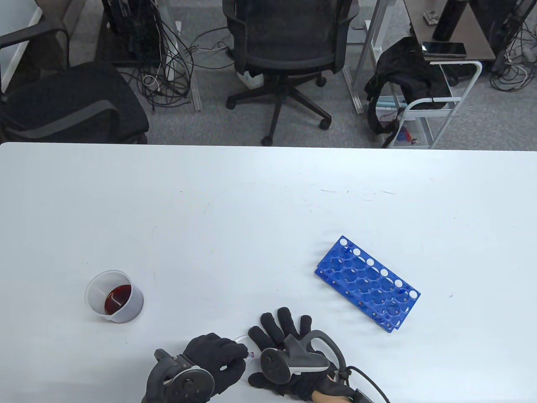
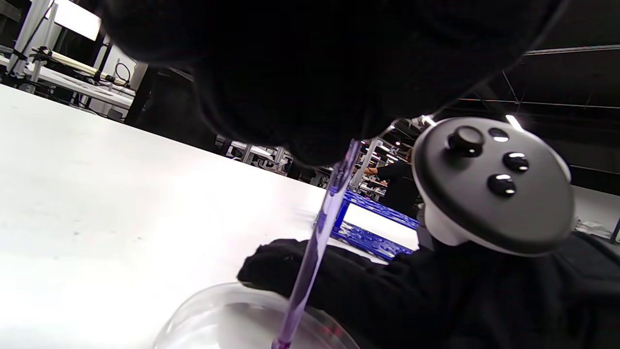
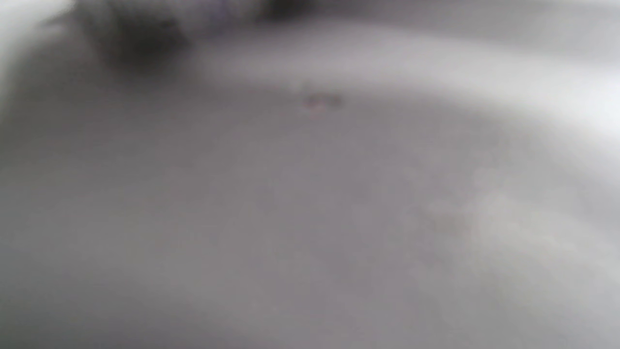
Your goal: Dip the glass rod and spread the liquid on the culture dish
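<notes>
My left hand (image 1: 224, 357) grips a thin glass rod (image 1: 250, 355) near the table's front edge. In the left wrist view the rod (image 2: 317, 237) looks purple-tinted and slants down from my fingers (image 2: 290, 72), its tip inside a clear culture dish (image 2: 218, 315). In the table view only a bit of the dish's rim (image 1: 241, 338) shows between the hands. My right hand (image 1: 282, 331) lies flat with fingers spread, against the dish's right side; it also shows in the left wrist view (image 2: 387, 291). A clear beaker (image 1: 115, 296) with dark red liquid stands to the left. The right wrist view is a grey blur.
A blue test tube rack (image 1: 367, 283) lies at an angle to the right of the hands; it also shows in the left wrist view (image 2: 373, 228). The white table (image 1: 251, 210) stretches beyond. Office chairs and a cart stand past its far edge.
</notes>
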Demonstrator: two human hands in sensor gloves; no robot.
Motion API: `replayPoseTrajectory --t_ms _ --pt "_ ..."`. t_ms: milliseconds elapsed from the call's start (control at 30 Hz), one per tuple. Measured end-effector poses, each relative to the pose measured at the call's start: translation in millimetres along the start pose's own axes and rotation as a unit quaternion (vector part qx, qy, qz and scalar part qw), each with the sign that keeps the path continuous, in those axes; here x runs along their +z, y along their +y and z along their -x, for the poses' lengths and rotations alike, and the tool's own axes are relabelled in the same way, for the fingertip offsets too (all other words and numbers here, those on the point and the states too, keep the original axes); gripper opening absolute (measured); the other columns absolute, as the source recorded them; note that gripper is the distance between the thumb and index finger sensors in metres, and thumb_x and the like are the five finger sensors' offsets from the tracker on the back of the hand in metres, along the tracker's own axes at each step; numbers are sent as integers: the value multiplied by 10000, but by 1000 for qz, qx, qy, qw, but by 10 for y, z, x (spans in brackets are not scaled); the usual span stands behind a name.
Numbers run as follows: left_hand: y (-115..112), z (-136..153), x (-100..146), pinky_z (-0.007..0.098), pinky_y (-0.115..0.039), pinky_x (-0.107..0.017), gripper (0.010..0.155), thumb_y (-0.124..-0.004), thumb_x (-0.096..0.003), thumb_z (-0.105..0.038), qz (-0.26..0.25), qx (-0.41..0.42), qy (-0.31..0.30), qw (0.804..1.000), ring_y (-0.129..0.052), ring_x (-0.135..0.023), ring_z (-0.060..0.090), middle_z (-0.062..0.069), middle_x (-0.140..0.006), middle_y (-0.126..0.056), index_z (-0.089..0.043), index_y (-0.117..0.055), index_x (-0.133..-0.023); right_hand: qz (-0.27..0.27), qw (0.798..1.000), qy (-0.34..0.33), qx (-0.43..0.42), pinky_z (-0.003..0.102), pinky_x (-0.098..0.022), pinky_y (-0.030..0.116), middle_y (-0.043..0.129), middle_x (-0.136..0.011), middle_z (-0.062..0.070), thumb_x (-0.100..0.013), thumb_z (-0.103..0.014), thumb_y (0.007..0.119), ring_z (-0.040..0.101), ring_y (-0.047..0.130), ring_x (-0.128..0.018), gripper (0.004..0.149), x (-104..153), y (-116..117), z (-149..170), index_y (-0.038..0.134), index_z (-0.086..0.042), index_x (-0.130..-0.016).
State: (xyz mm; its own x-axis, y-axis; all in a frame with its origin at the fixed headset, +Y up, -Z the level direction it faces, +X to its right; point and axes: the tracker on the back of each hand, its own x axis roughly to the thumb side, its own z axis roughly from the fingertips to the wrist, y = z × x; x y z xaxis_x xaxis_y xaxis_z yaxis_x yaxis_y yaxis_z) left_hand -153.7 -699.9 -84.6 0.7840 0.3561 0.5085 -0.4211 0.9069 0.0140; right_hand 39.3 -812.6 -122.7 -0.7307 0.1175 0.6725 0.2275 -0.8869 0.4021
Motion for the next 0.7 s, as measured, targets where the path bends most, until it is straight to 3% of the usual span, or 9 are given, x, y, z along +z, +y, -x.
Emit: replayPoseTrajectory --t_ms 233,700 --pt "28 4 6 360 -914 -380 358 -911 -448 -493 -18 -26 14 999 -1080 -462 247 -15 -643 -1069 -256 -978 -708 0 1000 0 0 872 -591 144 -136 -1117 267 -515 -745 331 625 -56 -968 962 0 0 0 -140 -128 -1082" --pt "75 31 3 363 -916 -365 341 -919 -441 -488 6 -9 15 1000 -1081 -435 250 -11 -611 -1076 -250 -991 -675 0 1000 0 0 872 -592 145 -136 -1116 269 -517 -744 332 624 -81 -967 961 0 0 0 -139 -127 -1082"
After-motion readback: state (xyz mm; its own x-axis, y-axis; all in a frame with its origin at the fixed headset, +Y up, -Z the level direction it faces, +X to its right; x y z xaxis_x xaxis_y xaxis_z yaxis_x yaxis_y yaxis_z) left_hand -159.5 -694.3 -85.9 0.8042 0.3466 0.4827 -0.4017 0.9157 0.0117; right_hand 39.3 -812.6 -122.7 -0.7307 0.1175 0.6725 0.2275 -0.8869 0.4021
